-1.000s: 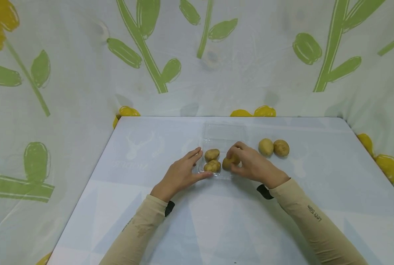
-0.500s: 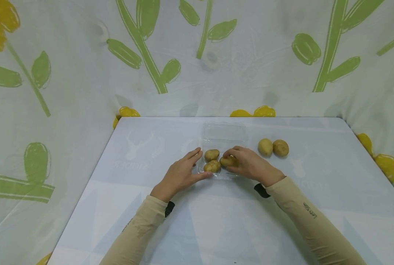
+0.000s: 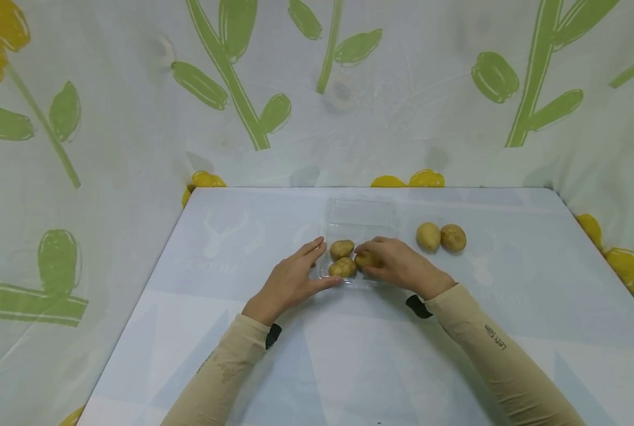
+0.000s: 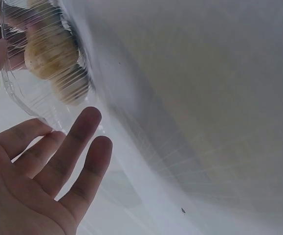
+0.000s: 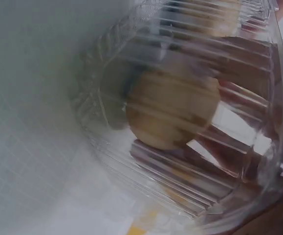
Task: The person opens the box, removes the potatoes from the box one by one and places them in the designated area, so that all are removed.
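Right hand (image 3: 402, 266): fingers curled round held potato (image 3: 367, 260), gripping it inside right half of clear plastic container (image 5: 114, 166). Left hand (image 3: 290, 281): fingers loosely straight, spread at container's left side, thumb by near edge. Two inner potatoes (image 3: 343, 267) sat in left half, one behind other. Lid (image 3: 361, 211) lay folded back, away from person. Farther right, two loose potatoes (image 3: 428, 236) rested side by side on pale table (image 3: 317, 367). Flower-print cloth (image 3: 402, 118) hung beyond.
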A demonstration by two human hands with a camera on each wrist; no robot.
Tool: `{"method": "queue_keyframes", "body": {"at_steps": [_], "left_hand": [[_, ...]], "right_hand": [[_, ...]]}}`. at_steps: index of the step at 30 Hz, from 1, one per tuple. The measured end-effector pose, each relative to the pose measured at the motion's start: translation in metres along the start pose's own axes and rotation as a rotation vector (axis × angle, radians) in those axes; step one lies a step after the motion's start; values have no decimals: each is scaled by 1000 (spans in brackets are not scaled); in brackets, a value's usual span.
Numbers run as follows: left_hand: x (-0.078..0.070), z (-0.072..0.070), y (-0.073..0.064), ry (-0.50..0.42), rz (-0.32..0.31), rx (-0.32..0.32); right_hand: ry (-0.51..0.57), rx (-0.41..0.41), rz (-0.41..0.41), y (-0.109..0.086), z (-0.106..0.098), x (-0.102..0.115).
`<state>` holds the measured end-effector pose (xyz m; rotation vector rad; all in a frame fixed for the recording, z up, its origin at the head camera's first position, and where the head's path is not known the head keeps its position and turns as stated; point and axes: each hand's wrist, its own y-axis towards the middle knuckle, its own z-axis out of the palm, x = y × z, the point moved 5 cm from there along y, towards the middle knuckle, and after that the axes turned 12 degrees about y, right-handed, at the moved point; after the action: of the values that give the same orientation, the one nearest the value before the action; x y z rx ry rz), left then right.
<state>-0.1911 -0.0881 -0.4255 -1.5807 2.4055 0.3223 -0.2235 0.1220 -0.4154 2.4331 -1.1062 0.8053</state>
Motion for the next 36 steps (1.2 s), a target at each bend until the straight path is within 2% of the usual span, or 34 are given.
{"method": "queue_keyframes", "body": {"at_steps": [5,9,14,18,25,29,36], "left_hand": [[0,0,1,0,4,-2],[2,0,1,19,6,-3],[2,-1,1,14,11,2],[2,0,0,8,13,-8],[1,2,0,19,22,-16],[2,1,0,15,16,-19],[1,1,1,11,19,-14]], "right_hand": [[-11,-98,-54,-4,-6,2],[20,-200,-103,-11,-17,7],[69,-294,-119,-22,-35,13],[49,-374,-122,-31,-51,16],[60,-508,-80,-49,-73,1],[15,-584,-36,-61,-88,-6],[34,-659,34,-86,-107,-20]]}}
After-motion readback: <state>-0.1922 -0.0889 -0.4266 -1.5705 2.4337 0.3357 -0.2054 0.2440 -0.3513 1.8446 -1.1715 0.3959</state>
